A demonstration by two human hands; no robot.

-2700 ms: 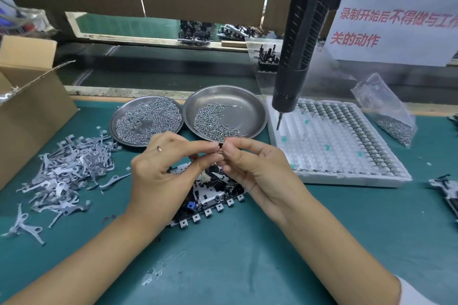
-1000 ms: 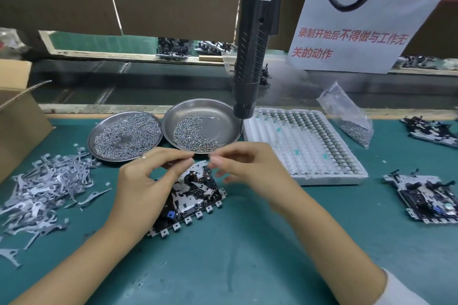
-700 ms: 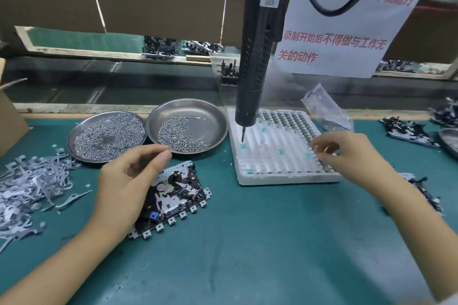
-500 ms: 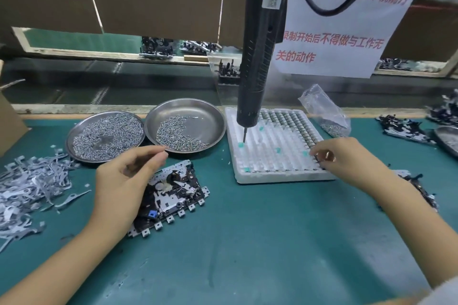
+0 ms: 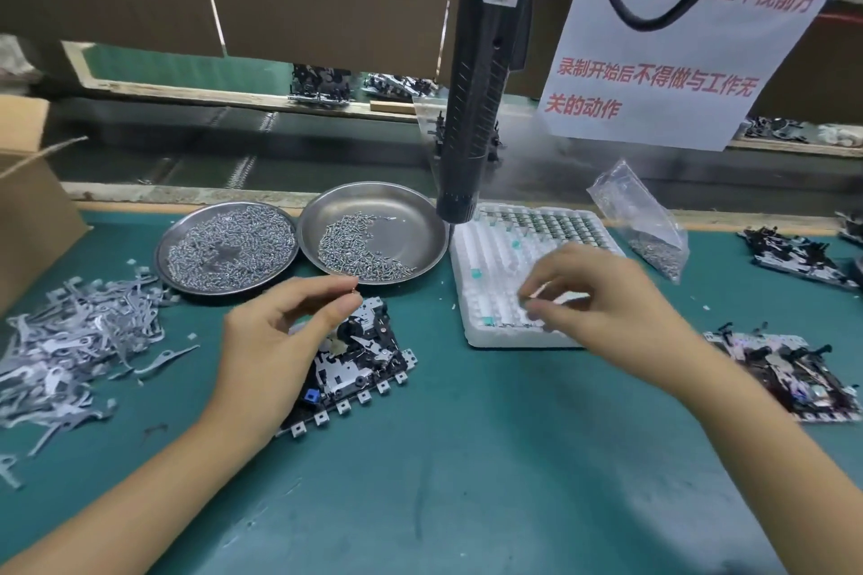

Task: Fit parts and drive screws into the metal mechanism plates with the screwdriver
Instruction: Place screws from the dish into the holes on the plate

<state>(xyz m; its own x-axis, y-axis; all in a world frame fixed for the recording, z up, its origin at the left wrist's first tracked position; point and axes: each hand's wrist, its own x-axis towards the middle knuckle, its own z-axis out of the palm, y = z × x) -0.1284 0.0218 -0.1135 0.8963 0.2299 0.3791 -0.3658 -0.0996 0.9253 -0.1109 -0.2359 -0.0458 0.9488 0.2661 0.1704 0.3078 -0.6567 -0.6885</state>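
Observation:
A metal mechanism plate [image 5: 362,360] with black parts lies on the green mat at centre. My left hand [image 5: 285,341] hovers over its left side and pinches a tiny brass-coloured part [image 5: 353,291] between thumb and forefinger. My right hand [image 5: 597,299] is over the white parts tray [image 5: 476,336], thumb and forefinger tips close together; blur hides whatever is between them. The black electric screwdriver [image 5: 481,107] hangs from above, untouched, its bit [image 5: 451,238] just past the tray's far left corner.
Two steel dishes of screws [image 5: 161,257] [image 5: 406,219] sit behind the plate. A heap of grey metal levers [image 5: 70,341] lies at left beside a cardboard box [image 5: 28,201]. A bag of screws [image 5: 649,229] and more mechanism plates [image 5: 784,374] [image 5: 794,252] lie at right.
Both hands met above the plate, then my right hand reached to the tray's right side and has now come back left over the tray. My left hand stays above the plate.

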